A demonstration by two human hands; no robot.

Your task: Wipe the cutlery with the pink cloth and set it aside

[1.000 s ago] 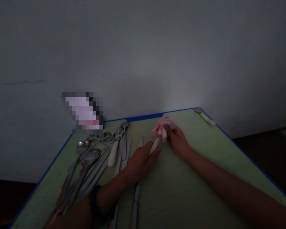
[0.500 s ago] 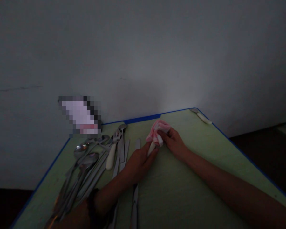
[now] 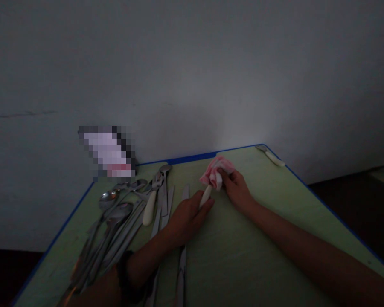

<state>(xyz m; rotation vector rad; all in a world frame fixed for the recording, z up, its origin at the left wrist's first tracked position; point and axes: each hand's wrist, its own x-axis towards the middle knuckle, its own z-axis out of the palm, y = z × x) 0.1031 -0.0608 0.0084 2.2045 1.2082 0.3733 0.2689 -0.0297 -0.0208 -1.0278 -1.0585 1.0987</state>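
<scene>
My left hand (image 3: 188, 215) is closed round the white handle of a utensil (image 3: 206, 197) lying on the green table (image 3: 262, 238). My right hand (image 3: 238, 187) pinches a pink and white cloth (image 3: 215, 174) bunched over the utensil's far end, which is hidden inside the cloth. The two hands sit close together near the table's middle back.
Left of my hands lies a heap of metal spoons (image 3: 113, 213) and knives (image 3: 161, 204), one with a white handle (image 3: 149, 209). Another white-handled utensil (image 3: 272, 156) rests at the far right corner. A blurred box (image 3: 109, 151) stands by the wall. The table has a blue rim.
The cloth slid down the utensil toward my left hand, then back up toward the far end. Both hands kept their grips and shifted only slightly.
</scene>
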